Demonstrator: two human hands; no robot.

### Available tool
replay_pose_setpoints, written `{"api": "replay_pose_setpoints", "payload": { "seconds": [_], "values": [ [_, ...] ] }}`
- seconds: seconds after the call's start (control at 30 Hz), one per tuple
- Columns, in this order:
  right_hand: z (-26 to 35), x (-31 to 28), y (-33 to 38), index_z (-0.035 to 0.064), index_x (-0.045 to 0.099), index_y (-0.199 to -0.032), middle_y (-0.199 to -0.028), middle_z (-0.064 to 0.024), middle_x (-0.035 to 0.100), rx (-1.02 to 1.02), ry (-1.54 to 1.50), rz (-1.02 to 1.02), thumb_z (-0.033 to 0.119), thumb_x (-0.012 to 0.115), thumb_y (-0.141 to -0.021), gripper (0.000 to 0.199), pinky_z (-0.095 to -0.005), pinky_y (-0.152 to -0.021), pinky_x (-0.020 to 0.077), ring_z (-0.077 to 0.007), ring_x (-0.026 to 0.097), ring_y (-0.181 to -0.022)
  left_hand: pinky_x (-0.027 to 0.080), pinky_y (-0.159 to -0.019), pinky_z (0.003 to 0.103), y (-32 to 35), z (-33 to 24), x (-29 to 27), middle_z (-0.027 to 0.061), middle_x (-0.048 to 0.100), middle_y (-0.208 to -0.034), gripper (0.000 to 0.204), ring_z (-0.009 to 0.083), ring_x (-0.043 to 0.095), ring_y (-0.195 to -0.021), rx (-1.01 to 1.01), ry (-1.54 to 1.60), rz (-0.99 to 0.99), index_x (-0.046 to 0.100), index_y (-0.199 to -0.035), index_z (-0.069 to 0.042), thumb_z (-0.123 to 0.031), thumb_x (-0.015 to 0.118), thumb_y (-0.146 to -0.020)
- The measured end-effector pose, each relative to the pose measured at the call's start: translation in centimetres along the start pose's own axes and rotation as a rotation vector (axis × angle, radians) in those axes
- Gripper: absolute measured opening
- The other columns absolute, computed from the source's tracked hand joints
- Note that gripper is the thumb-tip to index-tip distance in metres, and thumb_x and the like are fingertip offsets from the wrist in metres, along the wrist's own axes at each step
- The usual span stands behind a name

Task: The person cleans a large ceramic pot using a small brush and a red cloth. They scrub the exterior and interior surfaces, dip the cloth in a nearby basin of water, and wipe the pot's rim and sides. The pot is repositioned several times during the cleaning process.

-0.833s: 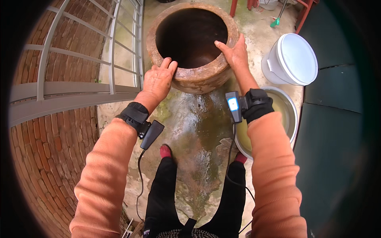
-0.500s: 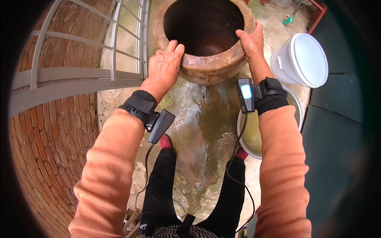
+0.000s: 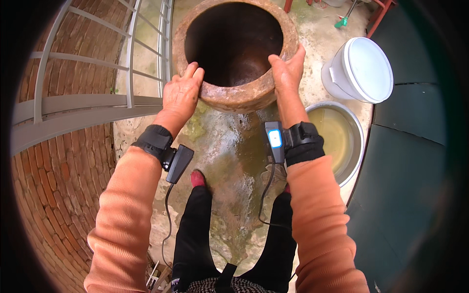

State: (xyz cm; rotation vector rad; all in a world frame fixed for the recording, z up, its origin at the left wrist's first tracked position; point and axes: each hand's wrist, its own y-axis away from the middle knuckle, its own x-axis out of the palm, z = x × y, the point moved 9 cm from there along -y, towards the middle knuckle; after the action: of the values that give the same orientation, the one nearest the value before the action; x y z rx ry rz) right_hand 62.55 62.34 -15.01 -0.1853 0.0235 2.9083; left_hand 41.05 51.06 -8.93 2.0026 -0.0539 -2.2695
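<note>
A large brown glazed clay jar [image 3: 234,95] stands on the wet floor ahead of me, its wide dark mouth turned up toward me. My left hand [image 3: 183,93] grips the near left of its thick rim, fingers over the edge. On the right of the rim, my right hand [image 3: 288,73] is closed too, with the thumb on top and the other fingers around the outer side. The jar's base is hidden below the rim. Each wrist carries a black strap with a small dark device on a cable.
Right of the jar stands a white lidded bucket [image 3: 334,75]. Nearer me is a metal basin [image 3: 360,141] holding yellowish water. Grey metal railings [image 3: 131,63] and a brick wall [image 3: 63,180] run along the left. Dark green panels [image 3: 405,161] line the right side. The concrete floor [image 3: 229,185] is wet.
The jar and both hands have shifted left and slightly nearer in the picture; the bucket and railings also sit farther left. More of the basin shows beside my right arm. Both hands keep their grip.
</note>
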Motion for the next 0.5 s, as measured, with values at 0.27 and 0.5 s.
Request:
{"api": "replay_pose_setpoints", "payload": {
  "seconds": [0.27, 0.5],
  "values": [
    [0.0, -1.1, 3.0, 0.0023, 0.032, -0.131, -0.136, -0.0237, 0.034, 0.09, 0.132, -0.134, 0.011, 0.066, -0.061, 0.078, -0.0394, -0.108, 0.0238, -0.0341, 0.028, -0.131, 0.05, -0.074, 0.039, -0.6, 0.9, 0.2, 0.0016, 0.045, -0.128, 0.025, 0.0299, 0.059, -0.084, 0.096, -0.096, -0.002, 0.047, -0.099, -0.011, -0.003, 0.053, -0.076],
    [0.2, -0.6, 2.3, 0.0049, 0.026, -0.135, -0.14, -0.0227, 0.028, 0.115, 0.183, -0.089, 0.015, 0.065, -0.064, 0.082, -0.0435, -0.108, 0.0201, -0.0335, 0.024, -0.133, 0.051, -0.074, 0.039, -1.7, 1.0, 0.0, 0.0001, 0.043, -0.13, 0.029, 0.0294, 0.059, -0.086, 0.091, -0.138, -0.019, 0.047, -0.102, -0.011, -0.001, 0.053, -0.075]
  ]
}}
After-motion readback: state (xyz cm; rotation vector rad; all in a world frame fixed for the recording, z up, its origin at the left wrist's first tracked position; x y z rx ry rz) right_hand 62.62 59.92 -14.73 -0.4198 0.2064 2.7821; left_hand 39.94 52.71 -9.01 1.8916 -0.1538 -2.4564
